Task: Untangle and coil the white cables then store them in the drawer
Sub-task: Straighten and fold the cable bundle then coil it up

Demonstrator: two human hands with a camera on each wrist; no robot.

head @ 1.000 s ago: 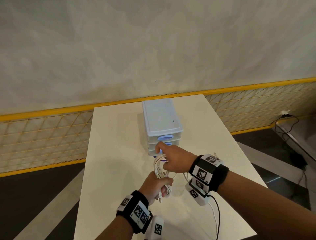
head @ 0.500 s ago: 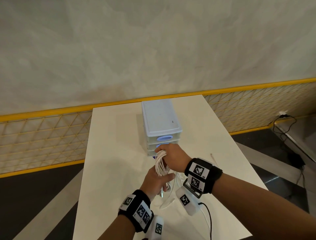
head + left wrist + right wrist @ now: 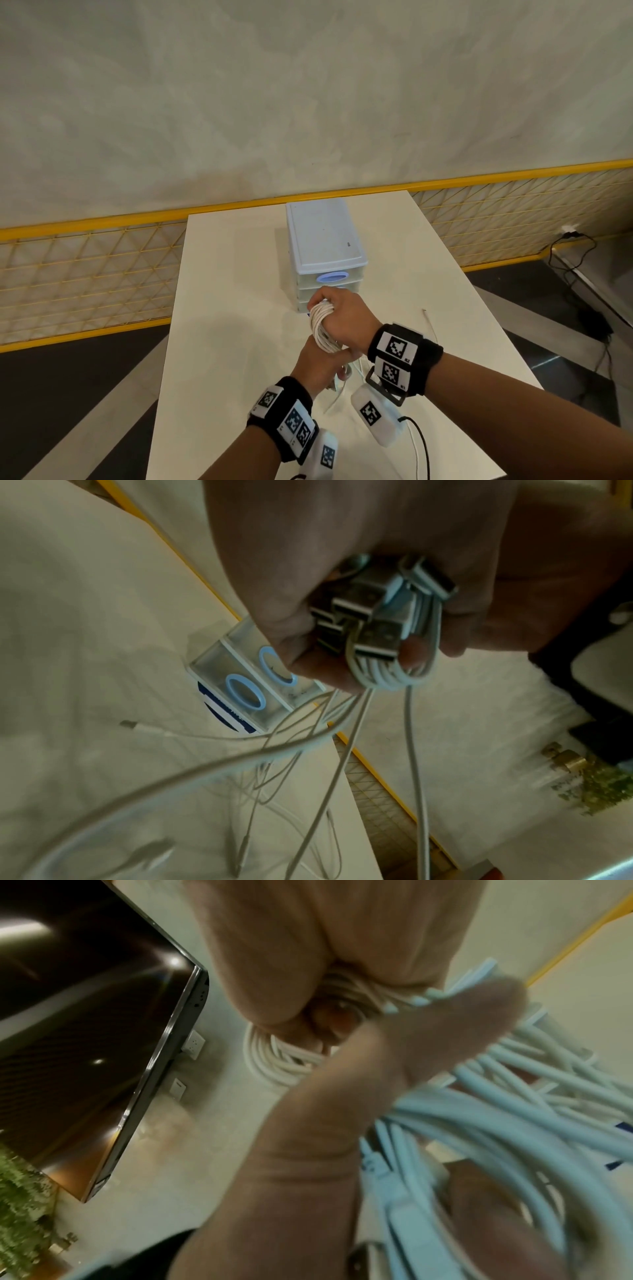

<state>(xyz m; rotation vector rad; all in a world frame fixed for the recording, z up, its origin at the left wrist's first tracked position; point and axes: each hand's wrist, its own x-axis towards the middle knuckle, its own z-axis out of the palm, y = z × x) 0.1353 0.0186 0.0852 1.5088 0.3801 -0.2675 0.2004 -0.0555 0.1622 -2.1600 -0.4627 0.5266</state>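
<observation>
— Both hands grip the white cables point(image 3: 321, 325): the right hand point(image 3: 346, 317) has its fingers curled round the top of the coil, the left hand point(image 3: 317, 368) is clenched on the bottom, where the metal plugs point(image 3: 373, 615) bunch together.

— What has changed since a second ago?

— More turns sit on the coil, and both hands have drawn a little closer to the person. Loose tails point(image 3: 308, 739) still trail down from the left fist onto the table, so I judge the coiling is not finished.

— And storage?

— Not begun. The drawer unit point(image 3: 325, 246) stands just beyond the right hand, all its drawers closed.

— The surroundings, biggest first?

— A pale wall point(image 3: 308, 102), then a yellow mesh barrier point(image 3: 85, 274) along its foot, then the white table point(image 3: 222, 308). A thin stray end point(image 3: 430, 322) lies on it, to the right of the hands.
</observation>
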